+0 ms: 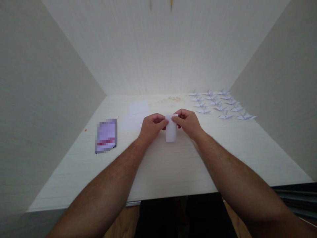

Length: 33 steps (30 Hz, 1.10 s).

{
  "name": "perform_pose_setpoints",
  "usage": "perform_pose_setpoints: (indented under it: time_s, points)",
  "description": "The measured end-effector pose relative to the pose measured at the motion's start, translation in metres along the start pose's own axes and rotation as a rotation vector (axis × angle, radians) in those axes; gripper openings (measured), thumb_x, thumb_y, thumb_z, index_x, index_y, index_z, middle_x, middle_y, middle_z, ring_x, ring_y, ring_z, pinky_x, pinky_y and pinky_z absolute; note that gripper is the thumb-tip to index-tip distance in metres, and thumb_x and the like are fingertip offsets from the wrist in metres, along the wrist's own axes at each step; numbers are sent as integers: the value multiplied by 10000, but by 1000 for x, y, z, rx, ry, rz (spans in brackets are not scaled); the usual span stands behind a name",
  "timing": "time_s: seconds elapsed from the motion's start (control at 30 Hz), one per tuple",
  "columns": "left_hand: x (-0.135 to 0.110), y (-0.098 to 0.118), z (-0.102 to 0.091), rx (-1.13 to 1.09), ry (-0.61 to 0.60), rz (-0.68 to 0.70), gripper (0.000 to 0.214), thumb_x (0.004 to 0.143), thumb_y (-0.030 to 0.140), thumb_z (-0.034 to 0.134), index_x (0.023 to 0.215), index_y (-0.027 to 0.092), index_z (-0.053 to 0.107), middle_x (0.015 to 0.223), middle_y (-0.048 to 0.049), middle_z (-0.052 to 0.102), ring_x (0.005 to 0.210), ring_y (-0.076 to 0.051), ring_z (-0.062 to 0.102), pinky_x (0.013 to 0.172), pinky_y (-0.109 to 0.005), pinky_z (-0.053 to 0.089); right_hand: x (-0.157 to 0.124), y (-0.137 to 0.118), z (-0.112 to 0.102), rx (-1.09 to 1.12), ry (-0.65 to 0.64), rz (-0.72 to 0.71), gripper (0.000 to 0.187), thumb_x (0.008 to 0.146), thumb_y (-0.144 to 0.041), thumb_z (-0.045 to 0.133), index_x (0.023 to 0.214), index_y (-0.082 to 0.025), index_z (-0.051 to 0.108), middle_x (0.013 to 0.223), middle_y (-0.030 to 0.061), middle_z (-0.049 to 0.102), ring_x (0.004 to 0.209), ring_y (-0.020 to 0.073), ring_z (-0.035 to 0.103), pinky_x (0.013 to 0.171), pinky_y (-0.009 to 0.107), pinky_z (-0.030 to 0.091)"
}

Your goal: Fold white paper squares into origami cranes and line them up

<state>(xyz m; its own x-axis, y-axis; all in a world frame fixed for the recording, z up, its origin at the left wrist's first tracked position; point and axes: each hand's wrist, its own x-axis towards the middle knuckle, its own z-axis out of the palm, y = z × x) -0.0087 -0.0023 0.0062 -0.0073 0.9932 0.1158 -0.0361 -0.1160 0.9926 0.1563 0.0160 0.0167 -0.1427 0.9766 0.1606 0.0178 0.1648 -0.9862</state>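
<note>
A small white sheet of paper (171,132) hangs upright between my hands above the middle of the table, its lower part slightly curved. My left hand (155,127) pinches the upper left edge between thumb and fingers. At the upper right edge, my right hand (188,123) pinches the same paper, thumb facing me. Several folded white paper cranes (215,103) stand in rows at the back right, beyond my right hand. Flat white sheets (138,109) lie to the left, partly hidden behind my left hand.
A blurred-out purple rectangular object (106,135) lies on the left of the white table (170,172). A small red spot (85,130) marks the left edge. Walls enclose the back and both sides. Brownish marks (174,99) show near the back wall.
</note>
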Motion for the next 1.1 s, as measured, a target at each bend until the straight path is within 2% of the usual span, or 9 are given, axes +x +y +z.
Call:
perform_pose_setpoints:
  time_s: [1.1]
  points:
    - [-1, 5, 1, 45, -2, -8, 194, 651, 297, 766, 665, 152, 639, 602, 0, 656, 541, -105, 590, 544, -228, 473, 1, 2, -1, -49, 3, 17, 217, 653, -362, 723, 728, -180, 633, 553, -49, 531, 483, 88, 444, 461, 246, 328]
